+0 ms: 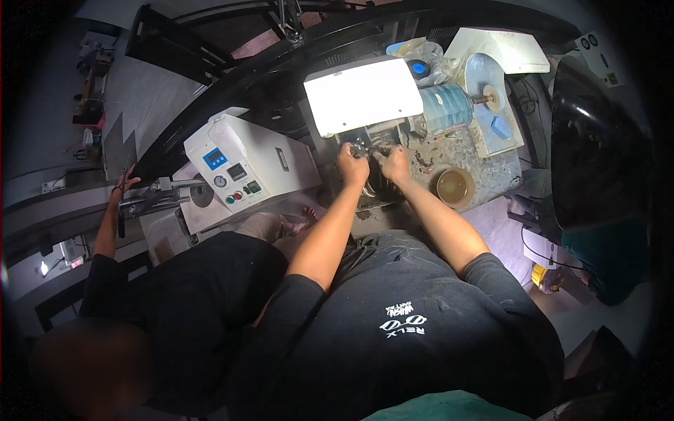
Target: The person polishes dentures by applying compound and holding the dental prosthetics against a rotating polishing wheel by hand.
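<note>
Both my hands work close together just below the front edge of a brightly lit white hood (361,97). My left hand (354,166) is closed, its fingers curled around something small and dark with shiny spots that I cannot make out. Beside it, my right hand (394,164) is closed too, its fingertips turned toward the same spot. What lies between the fingers is hidden or too small to name. A dark, wet-looking gap in the worktop lies under the hands. To the right of my right hand stands a round tub (455,188) of cloudy brownish liquid.
A large clear blue water bottle (447,110) lies sideways right of the hood, near a pale wheel (493,98) and a blue block (500,127). On the left stands a white machine (246,165) with gauges and buttons. A co-worker's hand (126,184) is by its metal arm.
</note>
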`<state>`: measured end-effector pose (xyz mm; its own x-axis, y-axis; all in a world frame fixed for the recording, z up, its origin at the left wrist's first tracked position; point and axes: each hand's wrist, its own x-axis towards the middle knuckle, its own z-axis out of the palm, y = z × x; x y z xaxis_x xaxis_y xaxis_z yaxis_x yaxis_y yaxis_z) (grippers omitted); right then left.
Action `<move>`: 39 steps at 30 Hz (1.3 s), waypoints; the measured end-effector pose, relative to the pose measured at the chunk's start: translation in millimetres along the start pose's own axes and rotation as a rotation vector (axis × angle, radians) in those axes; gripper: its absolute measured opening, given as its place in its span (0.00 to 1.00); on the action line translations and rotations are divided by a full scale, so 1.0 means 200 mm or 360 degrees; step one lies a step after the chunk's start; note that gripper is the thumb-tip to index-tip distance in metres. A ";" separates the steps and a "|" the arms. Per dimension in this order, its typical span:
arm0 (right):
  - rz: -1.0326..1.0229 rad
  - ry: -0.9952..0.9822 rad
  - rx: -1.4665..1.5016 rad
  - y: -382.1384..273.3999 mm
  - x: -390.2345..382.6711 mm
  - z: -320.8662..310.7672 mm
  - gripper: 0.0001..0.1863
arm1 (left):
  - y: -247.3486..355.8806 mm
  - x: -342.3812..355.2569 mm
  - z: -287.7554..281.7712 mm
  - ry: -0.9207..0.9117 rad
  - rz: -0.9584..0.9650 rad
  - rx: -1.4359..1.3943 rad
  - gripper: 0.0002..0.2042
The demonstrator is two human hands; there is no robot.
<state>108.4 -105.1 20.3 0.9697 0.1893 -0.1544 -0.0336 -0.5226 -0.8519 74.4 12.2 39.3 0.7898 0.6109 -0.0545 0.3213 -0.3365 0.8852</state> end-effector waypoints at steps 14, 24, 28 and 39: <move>-0.0239 -0.0108 -0.0303 -0.13 0.05 -0.10 0.10 | -0.03 -0.05 0.15 0.0273 -0.0722 -0.0833 0.08; 0.0018 -0.0417 -0.0453 -0.15 0.03 -0.08 0.17 | -0.16 0.00 0.00 0.0129 -0.0098 0.0004 0.07; -0.0120 -0.0381 -0.0580 0.01 0.04 -0.05 0.38 | -0.06 -0.05 -0.07 -0.0014 0.0238 -0.0061 0.13; -0.0572 -0.1552 -0.0770 -0.13 -0.36 -0.13 0.25 | 0.01 -0.09 -0.11 -0.0142 0.0248 -0.0302 0.12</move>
<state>46.4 -125.8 66.7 0.2971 0.8457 -0.4433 0.5087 -0.5331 -0.6761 49.1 15.6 51.0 0.8678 0.4936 0.0564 0.0949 -0.2760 0.9565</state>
